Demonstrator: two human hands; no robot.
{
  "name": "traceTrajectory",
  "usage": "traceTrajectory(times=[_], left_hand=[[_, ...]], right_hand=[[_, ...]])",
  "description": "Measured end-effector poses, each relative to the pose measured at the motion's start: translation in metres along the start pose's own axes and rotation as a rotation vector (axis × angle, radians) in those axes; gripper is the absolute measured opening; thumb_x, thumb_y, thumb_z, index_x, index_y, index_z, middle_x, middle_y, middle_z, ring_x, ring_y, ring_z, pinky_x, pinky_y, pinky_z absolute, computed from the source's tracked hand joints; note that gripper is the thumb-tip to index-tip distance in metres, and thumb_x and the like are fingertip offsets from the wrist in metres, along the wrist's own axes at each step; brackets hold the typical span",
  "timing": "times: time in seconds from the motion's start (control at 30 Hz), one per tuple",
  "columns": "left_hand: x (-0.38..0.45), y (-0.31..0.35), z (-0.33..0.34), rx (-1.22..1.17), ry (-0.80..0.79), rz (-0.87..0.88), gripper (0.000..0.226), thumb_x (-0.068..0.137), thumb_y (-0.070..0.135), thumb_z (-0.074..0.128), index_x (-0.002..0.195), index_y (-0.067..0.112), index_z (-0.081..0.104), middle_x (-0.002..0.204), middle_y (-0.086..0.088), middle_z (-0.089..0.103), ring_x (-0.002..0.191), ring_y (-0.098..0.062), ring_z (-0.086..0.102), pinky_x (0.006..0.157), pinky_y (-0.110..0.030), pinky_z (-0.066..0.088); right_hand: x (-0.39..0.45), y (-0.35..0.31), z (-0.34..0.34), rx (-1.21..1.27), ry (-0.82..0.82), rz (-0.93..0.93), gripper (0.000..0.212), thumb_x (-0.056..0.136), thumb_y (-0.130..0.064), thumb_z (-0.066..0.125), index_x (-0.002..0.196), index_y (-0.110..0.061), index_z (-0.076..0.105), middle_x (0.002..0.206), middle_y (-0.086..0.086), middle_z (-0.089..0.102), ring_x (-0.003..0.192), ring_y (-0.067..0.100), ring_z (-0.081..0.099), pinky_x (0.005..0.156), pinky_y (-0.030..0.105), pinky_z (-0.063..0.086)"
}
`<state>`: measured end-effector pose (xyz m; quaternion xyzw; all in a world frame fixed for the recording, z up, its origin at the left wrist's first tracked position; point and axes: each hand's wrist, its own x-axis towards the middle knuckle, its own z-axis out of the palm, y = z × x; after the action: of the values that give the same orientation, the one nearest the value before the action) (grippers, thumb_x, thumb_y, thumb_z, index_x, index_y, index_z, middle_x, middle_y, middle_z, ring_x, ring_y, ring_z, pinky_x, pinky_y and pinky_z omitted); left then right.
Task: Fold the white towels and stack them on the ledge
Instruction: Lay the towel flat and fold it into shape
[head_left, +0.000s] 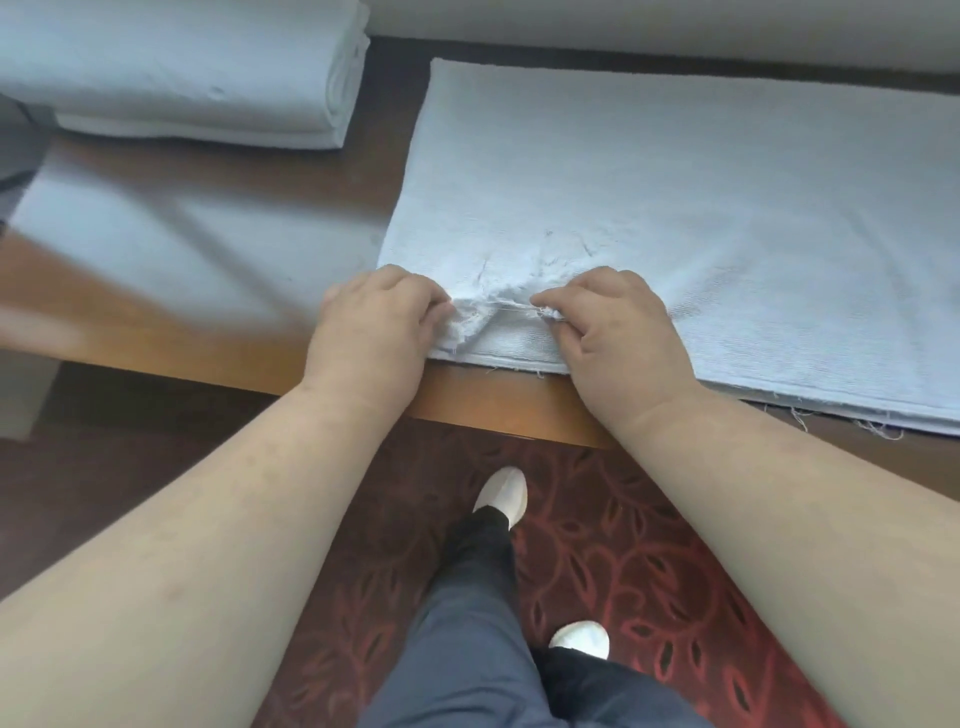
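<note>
- Done, by the look of it: a stack (182, 73) of folded white towels sits at the far left of the wooden ledge (156, 306), with several layers showing at its rounded right edge.
- In hand: one towel (675, 208) lies flat on the ledge, to the right of the stack and apart from it. It seems already doubled, since two frayed edges run along its near side, but it is far wider than the stack.
- The left hand (376, 317) pinches the near-left corner of the towel, fingers curled into bunched cloth.
- The right hand (618, 322) grips the same near edge just beside it, thumb and fingers closed on the frayed hem; the cloth between the hands is puckered.
- Left to do, as I judge: carry this end over to make the next fold, perhaps one more fold to match the stack, then set the towel on top.
- Whether more unfolded towels wait outside the view cannot be told; a pale blur at the left of the ledge is too unclear to name.
</note>
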<state>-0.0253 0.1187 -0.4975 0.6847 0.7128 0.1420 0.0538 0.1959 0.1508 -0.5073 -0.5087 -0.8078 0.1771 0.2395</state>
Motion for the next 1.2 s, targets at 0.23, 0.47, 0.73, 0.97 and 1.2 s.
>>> traceTrajectory(times=[0.23,0.47,0.73,0.97,1.2], left_hand=[[-0.004,-0.012,-0.012,-0.068,-0.266,-0.056,0.025,0.093,0.053,0.047,0.093,0.034,0.064,0.091,0.01,0.062,0.086,-0.017,0.058,0.075,-0.033,0.045],[0.054,-0.019,-0.005,-0.302,-0.083,-0.487,0.035,0.091,0.052,0.052,0.118,0.03,0.053,0.116,0.004,0.055,0.095,-0.016,0.058,0.082,-0.035,0.048],[0.087,-0.053,-0.013,-0.27,-0.462,-0.522,0.027,0.068,0.044,0.053,0.09,0.029,0.05,0.08,0.01,0.064,0.071,-0.013,0.062,0.061,-0.029,0.049],[0.21,-0.036,0.019,-0.288,-0.127,-0.392,0.039,0.093,0.043,0.052,0.126,0.022,0.051,0.106,0.006,0.059,0.095,-0.019,0.058,0.077,-0.03,0.044],[0.215,-0.032,0.033,-0.105,0.182,-0.205,0.046,0.088,0.006,0.043,0.131,0.019,0.049,0.127,-0.009,0.054,0.112,-0.03,0.053,0.091,-0.041,0.044]], right_hand=[[0.004,-0.004,-0.01,-0.077,-0.293,0.024,0.039,0.089,-0.057,0.048,0.106,-0.031,0.072,0.091,-0.011,0.063,0.093,0.019,0.054,0.084,0.037,0.043],[0.068,-0.032,0.004,-0.075,-0.134,0.049,0.04,0.096,-0.044,0.049,0.129,-0.024,0.06,0.127,-0.001,0.059,0.123,0.022,0.048,0.106,0.039,0.036],[0.077,-0.037,0.053,-0.333,-0.442,-0.037,0.076,0.094,-0.066,0.019,0.157,-0.024,0.013,0.165,-0.001,0.004,0.151,0.017,-0.007,0.121,0.047,-0.004],[0.083,-0.04,0.058,-0.335,-0.45,-0.019,0.078,0.093,-0.067,0.022,0.157,-0.024,0.012,0.165,-0.001,0.002,0.151,0.016,-0.009,0.121,0.05,-0.001],[0.089,-0.038,0.063,-0.281,-0.42,-0.041,0.079,0.092,-0.067,0.025,0.157,-0.024,0.013,0.165,-0.002,0.0,0.151,0.015,-0.01,0.121,0.048,-0.003]])
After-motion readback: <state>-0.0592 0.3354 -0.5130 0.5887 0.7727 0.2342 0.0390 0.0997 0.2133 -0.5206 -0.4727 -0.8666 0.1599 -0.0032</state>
